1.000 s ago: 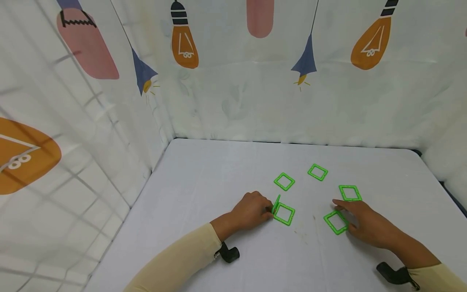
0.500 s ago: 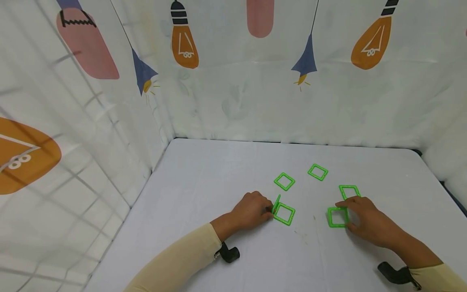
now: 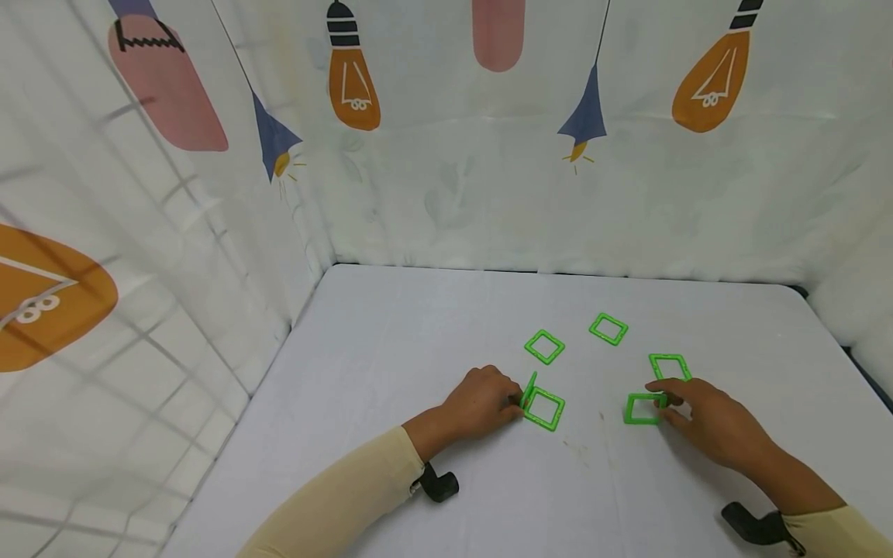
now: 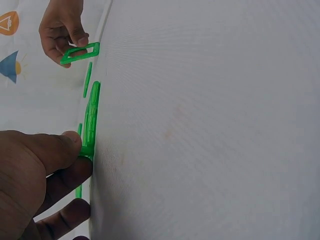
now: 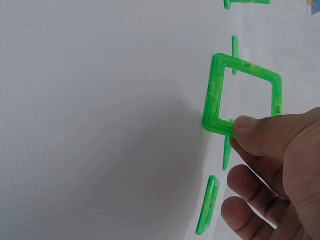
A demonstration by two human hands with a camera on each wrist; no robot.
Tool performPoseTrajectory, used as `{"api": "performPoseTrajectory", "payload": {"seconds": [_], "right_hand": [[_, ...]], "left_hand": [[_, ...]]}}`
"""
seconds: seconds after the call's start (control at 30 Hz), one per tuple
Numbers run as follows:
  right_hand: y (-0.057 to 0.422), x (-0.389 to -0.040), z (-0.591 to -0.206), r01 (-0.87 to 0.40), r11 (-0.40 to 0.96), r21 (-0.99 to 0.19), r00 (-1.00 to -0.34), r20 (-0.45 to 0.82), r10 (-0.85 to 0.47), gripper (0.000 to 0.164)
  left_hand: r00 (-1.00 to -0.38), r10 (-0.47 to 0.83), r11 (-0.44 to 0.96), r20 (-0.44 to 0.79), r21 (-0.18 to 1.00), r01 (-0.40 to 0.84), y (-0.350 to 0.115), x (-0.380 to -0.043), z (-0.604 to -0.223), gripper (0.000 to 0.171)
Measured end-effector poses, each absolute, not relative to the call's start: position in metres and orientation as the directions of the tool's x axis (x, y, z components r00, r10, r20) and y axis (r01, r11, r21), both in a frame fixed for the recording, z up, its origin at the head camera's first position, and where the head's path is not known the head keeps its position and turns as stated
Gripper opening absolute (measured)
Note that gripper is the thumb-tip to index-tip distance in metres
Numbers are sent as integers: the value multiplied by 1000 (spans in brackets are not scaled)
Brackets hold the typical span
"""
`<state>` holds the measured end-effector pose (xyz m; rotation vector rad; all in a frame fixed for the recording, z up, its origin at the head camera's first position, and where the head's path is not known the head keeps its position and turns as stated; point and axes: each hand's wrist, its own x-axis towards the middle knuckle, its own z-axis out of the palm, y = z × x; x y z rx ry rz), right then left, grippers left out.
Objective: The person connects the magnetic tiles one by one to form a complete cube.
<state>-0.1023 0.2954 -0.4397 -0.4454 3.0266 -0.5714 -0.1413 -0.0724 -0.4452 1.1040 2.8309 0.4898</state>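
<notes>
In the head view my left hand [image 3: 477,403] pinches an upright green magnetic tile [image 3: 532,384], a hollow square frame seen nearly edge-on. It stands along the left side of a flat green square tile [image 3: 559,415] on the table. In the left wrist view the thumb and a finger [image 4: 75,170] meet at the near end of the green pieces [image 4: 91,120]. To the right, my right hand [image 3: 722,426] pinches another green square tile [image 5: 212,90] by one side, between thumb and fingers. This tile is tilted up from the table, its open middle showing in the right wrist view.
Two flat green square tiles lie farther back, one left [image 3: 553,339] and one right [image 3: 615,321]. A third tile [image 3: 667,357] lies just beyond my right fingers, partly covered by them. A patterned white curtain [image 3: 446,194] borders the white table [image 3: 418,310].
My right hand has turned the tile it holds and tipped it up from lying nearly flat. The left hand and the other tiles have stayed in place.
</notes>
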Motion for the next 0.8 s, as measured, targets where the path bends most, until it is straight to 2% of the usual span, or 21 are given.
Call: {"api": "performPoseTrajectory", "payload": {"seconds": [0.47,0.8], "right_hand": [[291,-100,-437,-256,872,-417,-966,134,-219,29],[277,-105,-430,-264,869,-417,-961,191,-200,29]], "left_hand": [[-741,669,693,52,318,647,-72,-141,-445,10],[-739,672,690,52,320,649,-72,-141,-444,8]]}}
